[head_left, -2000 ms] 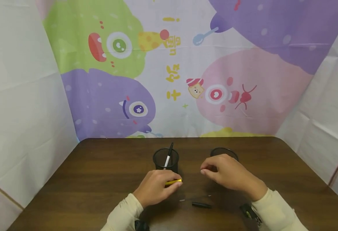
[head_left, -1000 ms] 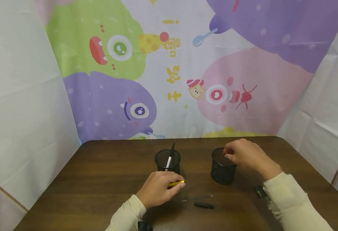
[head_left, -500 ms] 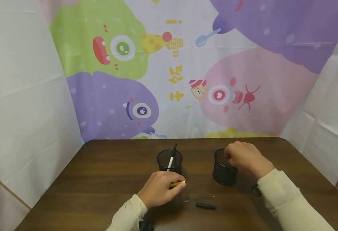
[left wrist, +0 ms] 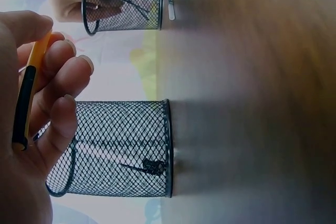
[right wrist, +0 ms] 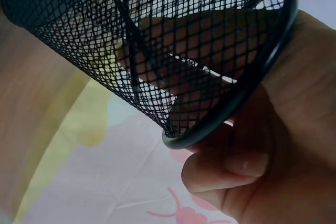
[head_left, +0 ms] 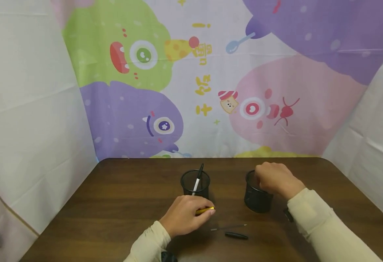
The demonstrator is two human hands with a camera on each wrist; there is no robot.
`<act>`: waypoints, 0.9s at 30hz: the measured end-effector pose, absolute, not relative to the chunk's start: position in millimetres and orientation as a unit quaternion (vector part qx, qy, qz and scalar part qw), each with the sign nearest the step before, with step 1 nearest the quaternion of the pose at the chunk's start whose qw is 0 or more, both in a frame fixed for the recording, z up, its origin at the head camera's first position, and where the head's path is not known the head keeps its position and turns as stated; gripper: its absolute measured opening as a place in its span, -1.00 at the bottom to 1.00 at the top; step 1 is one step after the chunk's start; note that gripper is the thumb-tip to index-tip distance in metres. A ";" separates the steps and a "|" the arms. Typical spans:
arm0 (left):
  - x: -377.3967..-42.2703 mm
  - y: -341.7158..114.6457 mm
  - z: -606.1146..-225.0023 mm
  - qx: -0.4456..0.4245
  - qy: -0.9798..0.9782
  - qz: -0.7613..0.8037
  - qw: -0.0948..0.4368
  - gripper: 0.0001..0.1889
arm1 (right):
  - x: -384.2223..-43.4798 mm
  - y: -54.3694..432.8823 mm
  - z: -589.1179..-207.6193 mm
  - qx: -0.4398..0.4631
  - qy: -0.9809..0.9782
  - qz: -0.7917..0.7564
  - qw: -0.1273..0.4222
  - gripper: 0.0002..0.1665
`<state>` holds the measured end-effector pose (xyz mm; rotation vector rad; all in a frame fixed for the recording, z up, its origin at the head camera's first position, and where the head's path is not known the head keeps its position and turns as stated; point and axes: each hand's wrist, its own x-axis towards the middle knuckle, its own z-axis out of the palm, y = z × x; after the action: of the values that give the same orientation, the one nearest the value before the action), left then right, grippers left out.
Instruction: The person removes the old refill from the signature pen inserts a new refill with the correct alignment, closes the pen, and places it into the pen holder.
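My left hand [head_left: 186,214] holds a yellow-and-black pen [left wrist: 32,80] between thumb and fingers, just in front of the left black mesh pen cup [left wrist: 118,148]. A black-and-white marker [head_left: 197,180] leans upright in that cup. My right hand [head_left: 278,179] reaches over the rim of the right mesh cup [head_left: 258,199]. Some of its fingers extend down inside, seen through the mesh, while others stay bent outside the rim. Thin dark sticks [right wrist: 128,30] stand within this cup, close to the fingertips.
On the brown table [head_left: 119,203] in front of the cups lie a thin pen refill [head_left: 229,227] and a short black tube-like pen part [head_left: 236,235]. A cartoon-printed curtain [head_left: 211,138] hangs behind the table, with white cloth at both sides.
My right hand has moved right from in front of the right cup to over it, and its fingers have dipped inside. My left hand keeps its hold on the pen nearly in place.
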<state>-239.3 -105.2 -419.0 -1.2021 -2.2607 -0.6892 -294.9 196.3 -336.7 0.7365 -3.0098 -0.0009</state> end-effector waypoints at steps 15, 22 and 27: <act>-239.3 -106.5 -420.8 -0.438 -0.831 -0.245 0.242 -0.89 | -295.2 184.1 -333.1 0.231 -0.972 -0.051 -0.006 -0.65; -239.7 -105.9 -422.0 -0.439 -0.828 -0.246 0.248 -0.88 | -296.5 182.6 -333.0 0.227 -0.972 -0.051 -0.019 -0.66; -241.4 -106.0 -420.2 -0.441 -0.827 -0.246 0.246 -0.88 | -296.5 181.5 -329.0 0.214 -0.975 -0.048 -0.036 -0.70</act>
<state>-241.4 -106.0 -420.2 -1.2020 -2.2576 -0.6725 -296.5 181.5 -329.0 0.6886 -3.1348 -0.1544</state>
